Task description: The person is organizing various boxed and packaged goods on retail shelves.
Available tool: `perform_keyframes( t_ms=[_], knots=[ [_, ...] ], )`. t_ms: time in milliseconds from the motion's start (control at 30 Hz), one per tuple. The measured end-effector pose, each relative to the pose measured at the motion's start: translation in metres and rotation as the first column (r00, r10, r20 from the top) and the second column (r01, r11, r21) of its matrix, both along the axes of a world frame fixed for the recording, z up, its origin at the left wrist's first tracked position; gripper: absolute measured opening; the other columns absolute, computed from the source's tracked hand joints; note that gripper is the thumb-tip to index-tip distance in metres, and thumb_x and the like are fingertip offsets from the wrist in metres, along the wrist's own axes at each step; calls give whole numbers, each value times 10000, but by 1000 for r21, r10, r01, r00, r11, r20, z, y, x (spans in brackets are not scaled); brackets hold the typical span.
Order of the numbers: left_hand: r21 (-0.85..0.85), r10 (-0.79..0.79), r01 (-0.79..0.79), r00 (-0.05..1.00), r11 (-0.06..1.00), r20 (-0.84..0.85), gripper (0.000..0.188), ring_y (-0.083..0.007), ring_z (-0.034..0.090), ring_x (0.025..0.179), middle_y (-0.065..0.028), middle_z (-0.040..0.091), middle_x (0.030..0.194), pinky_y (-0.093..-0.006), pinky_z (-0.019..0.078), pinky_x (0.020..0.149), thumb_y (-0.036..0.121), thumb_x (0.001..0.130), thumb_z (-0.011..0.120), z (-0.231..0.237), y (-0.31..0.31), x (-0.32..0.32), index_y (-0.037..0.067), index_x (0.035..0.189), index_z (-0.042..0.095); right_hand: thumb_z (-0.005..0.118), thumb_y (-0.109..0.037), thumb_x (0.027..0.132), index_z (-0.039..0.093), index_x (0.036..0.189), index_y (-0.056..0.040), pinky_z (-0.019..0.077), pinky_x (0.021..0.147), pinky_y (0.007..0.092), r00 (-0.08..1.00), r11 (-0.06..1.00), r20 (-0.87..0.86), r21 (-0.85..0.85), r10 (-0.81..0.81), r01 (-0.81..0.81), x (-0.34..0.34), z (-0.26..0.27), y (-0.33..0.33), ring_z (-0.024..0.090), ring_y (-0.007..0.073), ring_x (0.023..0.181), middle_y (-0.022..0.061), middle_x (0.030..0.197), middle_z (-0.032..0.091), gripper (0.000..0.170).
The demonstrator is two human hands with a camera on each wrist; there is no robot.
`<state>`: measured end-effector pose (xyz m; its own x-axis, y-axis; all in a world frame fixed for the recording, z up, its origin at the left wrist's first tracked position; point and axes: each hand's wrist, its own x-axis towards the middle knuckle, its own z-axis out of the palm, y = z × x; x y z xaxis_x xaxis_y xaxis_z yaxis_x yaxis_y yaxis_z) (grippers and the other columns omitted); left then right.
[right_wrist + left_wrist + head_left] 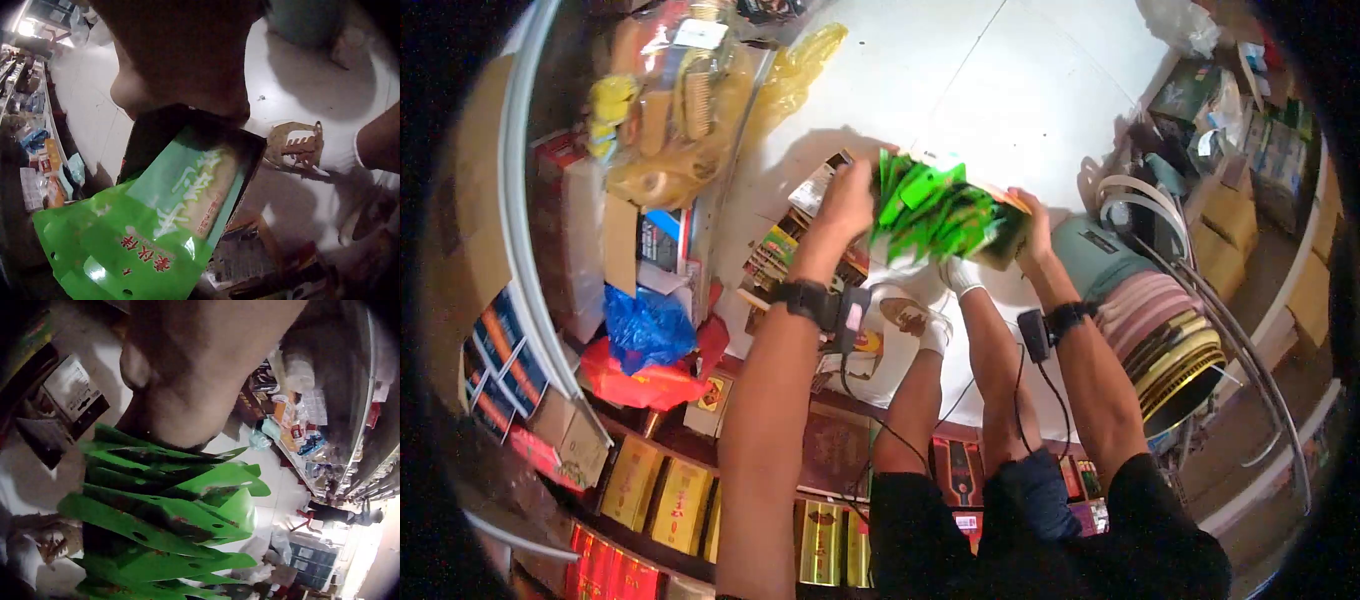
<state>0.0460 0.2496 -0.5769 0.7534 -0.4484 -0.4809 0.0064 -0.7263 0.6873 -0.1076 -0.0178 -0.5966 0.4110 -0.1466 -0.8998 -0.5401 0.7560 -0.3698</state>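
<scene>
A thick row of green packets [930, 205] stands in an open box [1005, 243], their tops fanning out. At the row's left end, my left hand [847, 202] grips the box; its fingertips are hidden. My right hand [1034, 230] holds the opposite end. Seen from the right wrist, a green packet [125, 244] with white and red lettering leans out past the dark box wall [147, 140], and the hand [187, 75] is at that wall. Hole-punched packet tops [169, 519] spread just below the hand [187, 394] in the left wrist view.
Several small boxes [775, 255] lie on the white floor to the left, near a sneaker [903, 315]. Stacked buckets [1160, 330] stand at right. Shelves with gold boxes [680, 505] run along the near side; plastic bags [645, 330] sit at left.
</scene>
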Motion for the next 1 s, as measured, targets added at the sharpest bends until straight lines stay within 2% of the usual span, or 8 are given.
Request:
perform_keyframes(
  t_ms=[67,433,533,633,767,833,933,1000],
  knots=[
    [-102,28,-35,997,994,-74,427,-412,620,1073,-233,666,1107,-455,495,905,61,848,624,-10,-5,23,138,1268,611,605,-383,921,585,1079,-93,473,911,342,996,996,27,-40,-83,84,23,-41,3,584,203,972,57,990,609,331],
    [-228,265,-267,963,936,-41,441,-350,649,1093,-176,686,1144,-415,498,933,173,831,702,-155,58,118,129,1258,602,506,-408,971,486,973,-136,462,908,393,991,992,95,70,94,-101,163,-126,53,567,227,926,59,941,571,273],
    [13,144,-144,989,989,25,534,-342,639,1127,-164,670,1210,-417,492,943,200,827,713,-145,72,132,147,1337,564,440,-456,985,492,1339,10,430,1020,401,991,989,31,-67,132,-130,181,-110,77,573,262,1140,182,1263,595,588],
    [163,199,-222,969,961,143,564,-285,631,1154,-178,649,1253,-374,497,932,196,842,703,-141,77,121,107,1375,543,500,-549,938,217,1524,12,243,1166,405,922,928,157,-179,354,-326,167,-178,81,330,296,1405,196,1514,356,860],
    [-50,395,-394,919,918,13,528,-247,644,1101,-170,659,1225,-342,500,909,172,848,684,-153,97,114,86,1356,566,510,-585,919,147,1550,-14,234,1175,417,911,925,166,-106,379,-365,165,-154,77,272,321,1444,214,1560,280,925],
    [-85,586,-665,704,742,-400,456,-263,654,1026,-146,676,1177,-361,497,898,171,872,637,-156,113,110,105,1322,603,405,-607,955,251,1531,-69,225,1170,489,892,879,29,-189,451,-438,161,-130,75,247,353,1454,210,1565,279,803],
    [212,716,-685,684,697,-139,373,-288,656,999,-139,694,1121,-384,498,883,166,897,584,-150,136,65,106,1260,646,438,-557,969,240,1539,-82,266,1155,505,810,780,2,-272,586,-564,145,-78,49,242,383,1452,223,1559,288,769],
    [285,541,-495,834,821,-109,310,-297,654,1002,-148,704,1077,-392,501,874,179,918,559,-105,137,34,82,1191,668,486,-506,969,246,1540,-86,277,1157,485,651,591,-64,-361,757,-722,125,-63,20,281,391,1438,232,1554,300,748]
  ],
)
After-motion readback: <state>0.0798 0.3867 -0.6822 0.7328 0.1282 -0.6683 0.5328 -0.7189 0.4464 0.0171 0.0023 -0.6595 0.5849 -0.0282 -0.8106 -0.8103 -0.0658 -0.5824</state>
